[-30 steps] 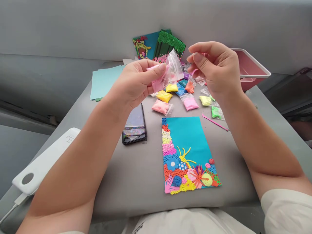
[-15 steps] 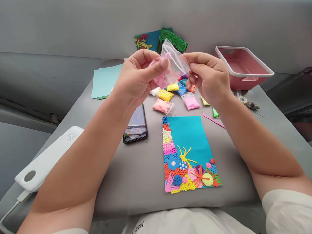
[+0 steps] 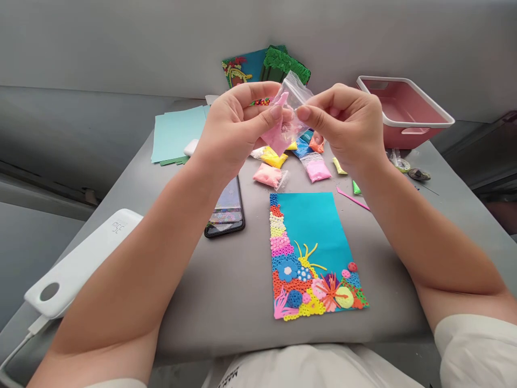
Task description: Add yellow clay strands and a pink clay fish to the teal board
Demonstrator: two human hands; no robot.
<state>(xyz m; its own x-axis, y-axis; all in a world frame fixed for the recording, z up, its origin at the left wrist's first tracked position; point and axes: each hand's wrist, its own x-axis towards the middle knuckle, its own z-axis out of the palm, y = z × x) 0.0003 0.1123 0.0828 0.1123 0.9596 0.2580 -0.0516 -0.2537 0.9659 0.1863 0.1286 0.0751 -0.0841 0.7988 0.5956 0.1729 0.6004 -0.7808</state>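
Observation:
A small clear zip bag (image 3: 297, 91) with pink clay (image 3: 278, 132) in it is held up over the table. My left hand (image 3: 242, 121) pinches the bag's pink, filled side between thumb and fingers. At its clear side, my right hand (image 3: 343, 121) grips the plastic with thumb and forefinger. Below lies a teal card (image 3: 313, 226) with colourful clay coral and flower shapes along its left and bottom edges. Several clay packets lie behind it, among them a pink packet (image 3: 317, 169), a peach packet (image 3: 269, 175) and a yellow packet (image 3: 273, 157).
A phone (image 3: 226, 215) lies left of the card, a white power bank (image 3: 81, 264) farther left. Pale blue sheets (image 3: 177, 132) are at the back left. A pink tool (image 3: 352, 198) lies right, a pink basket (image 3: 416, 132) behind it. Decorated boards (image 3: 254, 64) lean at the back.
The bag has turned and shifted slightly right between my hands, its pink clay bunched lower. My right fingers have moved in closer to my left hand.

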